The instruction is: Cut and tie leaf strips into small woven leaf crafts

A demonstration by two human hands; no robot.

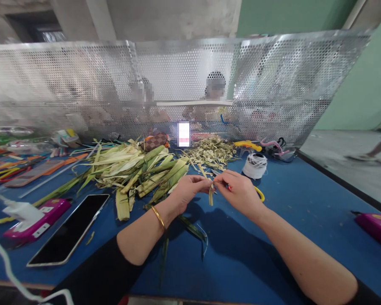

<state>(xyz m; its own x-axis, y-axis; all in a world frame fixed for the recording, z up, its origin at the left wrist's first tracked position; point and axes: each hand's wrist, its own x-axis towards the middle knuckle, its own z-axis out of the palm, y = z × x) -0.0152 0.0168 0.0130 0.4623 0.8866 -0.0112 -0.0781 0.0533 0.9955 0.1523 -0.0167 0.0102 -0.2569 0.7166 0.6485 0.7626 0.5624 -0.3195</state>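
Between my two hands is a short folded strip of corn husk (211,198), hanging down from the fingertips. My left hand (190,189) pinches it from the left, thumb and finger pressed together. From the other side my right hand (233,186) closes its fingertips at the strip's upper end; whether it also grips a thread there is too small to tell. Beneath the right hand a yellow loop handle (259,194) and a bit of red show, partly hidden. Close by on the left lies a heap of corn husks (136,169). A white thread spool (255,166) stands beyond my right hand.
A pile of small husk pieces (211,152) lies behind my hands. To the left are a phone (71,228) and a magenta power strip (40,220); another power strip (376,226) sits right. A perforated metal screen (184,63) borders the blue table, with people behind it.
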